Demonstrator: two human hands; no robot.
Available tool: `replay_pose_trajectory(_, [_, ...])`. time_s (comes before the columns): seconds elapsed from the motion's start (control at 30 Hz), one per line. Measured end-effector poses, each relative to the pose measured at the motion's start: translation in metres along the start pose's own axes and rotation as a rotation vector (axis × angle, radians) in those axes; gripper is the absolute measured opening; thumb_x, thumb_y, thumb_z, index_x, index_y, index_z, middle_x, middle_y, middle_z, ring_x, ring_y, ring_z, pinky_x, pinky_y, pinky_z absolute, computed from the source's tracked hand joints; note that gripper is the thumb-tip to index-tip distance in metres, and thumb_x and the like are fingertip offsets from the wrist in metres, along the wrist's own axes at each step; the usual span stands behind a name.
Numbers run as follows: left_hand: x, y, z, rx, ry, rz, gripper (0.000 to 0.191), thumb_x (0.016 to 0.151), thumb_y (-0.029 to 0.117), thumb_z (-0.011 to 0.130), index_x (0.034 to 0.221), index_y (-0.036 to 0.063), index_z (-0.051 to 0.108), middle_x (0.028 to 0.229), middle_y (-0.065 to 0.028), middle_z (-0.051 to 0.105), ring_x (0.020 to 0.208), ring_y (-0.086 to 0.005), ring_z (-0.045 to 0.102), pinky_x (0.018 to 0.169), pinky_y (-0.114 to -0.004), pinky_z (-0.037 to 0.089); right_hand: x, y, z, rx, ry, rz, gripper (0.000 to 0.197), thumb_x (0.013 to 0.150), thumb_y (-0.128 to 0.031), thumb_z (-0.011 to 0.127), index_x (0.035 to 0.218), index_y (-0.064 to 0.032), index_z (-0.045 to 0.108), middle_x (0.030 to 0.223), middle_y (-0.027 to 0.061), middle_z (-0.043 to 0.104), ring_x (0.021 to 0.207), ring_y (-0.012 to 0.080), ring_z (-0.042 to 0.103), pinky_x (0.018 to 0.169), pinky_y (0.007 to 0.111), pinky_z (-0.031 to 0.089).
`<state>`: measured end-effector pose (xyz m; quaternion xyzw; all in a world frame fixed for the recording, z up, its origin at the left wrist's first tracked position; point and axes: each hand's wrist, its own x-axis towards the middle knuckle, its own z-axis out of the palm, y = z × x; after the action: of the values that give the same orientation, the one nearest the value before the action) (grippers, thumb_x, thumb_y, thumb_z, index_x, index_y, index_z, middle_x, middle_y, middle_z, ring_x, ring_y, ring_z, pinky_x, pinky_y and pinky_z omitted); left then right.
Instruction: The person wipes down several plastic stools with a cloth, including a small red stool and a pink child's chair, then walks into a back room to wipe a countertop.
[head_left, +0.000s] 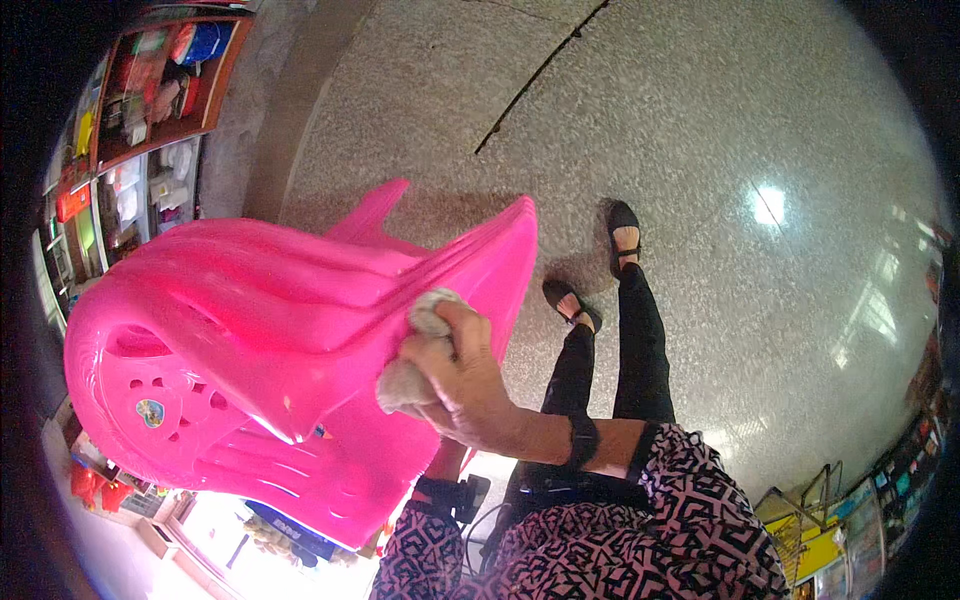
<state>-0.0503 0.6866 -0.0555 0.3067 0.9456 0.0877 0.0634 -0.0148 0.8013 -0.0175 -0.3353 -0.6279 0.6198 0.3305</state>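
A glossy pink moulded plastic chair is tilted before me, filling the left and middle of the view. Its pierced panel, with a small round sticker, is at the left; tapered legs point towards the upper right. My right hand is closed on a crumpled greyish-white cloth, which lies against the chair's ridged surface near one leg. My left forearm reaches up behind the chair's lower edge. The chair hides my left hand, so its grip cannot be seen.
Speckled hard floor spreads ahead, with a dark narrow strip across it. My feet in dark shoes stand right of the chair. Shelves with mixed goods line the left. A yellow object and metal frame are at lower right.
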Motion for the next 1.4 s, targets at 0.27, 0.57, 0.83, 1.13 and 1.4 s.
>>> replay_pose_trajectory(0.27, [0.000, 0.005, 0.007, -0.061, -0.006, -0.012, 0.060, 0.082, 0.034, 0.039, 0.126, -0.0037, 0.023, 0.128, -0.0271, 0.020, 0.117, -0.0390, 0.022, 0.097, -0.046, 0.016, -0.010, 0.130, -0.039, -0.237, -0.270, 0.274, 0.045, 0.061, -0.011, 0.056, 0.104, -0.0060, 0.044, 0.104, 0.0172, 0.041, 0.095, 0.0362, 0.038, 0.080, 0.043, 0.035])
replay_pose_trajectory(0.57, [0.007, 0.006, -0.001, -0.122, 0.059, 0.010, 0.062, 0.082, 0.036, 0.039, 0.126, -0.0044, 0.021, 0.126, -0.0281, 0.021, 0.115, -0.0407, 0.023, 0.094, -0.048, 0.018, -0.098, 0.105, 0.006, 0.837, 0.312, 0.630, 0.014, 0.082, -0.016, 0.052, 0.093, -0.0087, 0.047, 0.080, -0.0020, 0.049, 0.067, 0.0058, 0.048, 0.050, 0.020, 0.039])
replay_pose_trajectory(0.83, [0.009, 0.012, 0.000, -0.102, 0.056, 0.086, 0.056, 0.084, 0.030, 0.036, 0.126, -0.0052, 0.021, 0.125, -0.0288, 0.023, 0.113, -0.0405, 0.025, 0.095, -0.047, 0.019, -0.208, 0.154, 0.055, 2.131, 0.321, 0.768, 0.010, 0.080, -0.020, 0.050, 0.078, -0.0096, 0.048, 0.074, 0.0008, 0.050, 0.063, 0.0131, 0.049, 0.049, 0.029, 0.040])
replay_pose_trajectory(1.13, [0.018, -0.010, -0.013, 0.046, 0.108, 0.117, 0.054, 0.085, 0.030, 0.036, 0.124, -0.0058, 0.025, 0.124, -0.0277, 0.026, 0.112, -0.0395, 0.027, 0.094, -0.047, 0.020, -0.110, 0.163, 0.037, 1.064, 0.189, 0.812, 0.029, 0.076, 0.003, 0.043, 0.102, -0.0079, 0.040, 0.072, 0.0022, 0.050, 0.075, 0.0145, 0.051, 0.068, 0.031, 0.044])
replay_pose_trajectory(1.4, [0.012, 0.011, 0.003, -0.100, 0.073, 0.023, 0.055, 0.085, 0.030, 0.036, 0.125, -0.0043, 0.024, 0.125, -0.0263, 0.025, 0.114, -0.0378, 0.026, 0.095, -0.044, 0.020, -0.119, 0.225, 0.028, 0.294, 0.217, 0.446, 0.010, 0.077, -0.003, 0.043, 0.085, -0.0102, 0.044, 0.070, 0.0029, 0.049, 0.059, 0.0164, 0.051, 0.044, 0.026, 0.041])
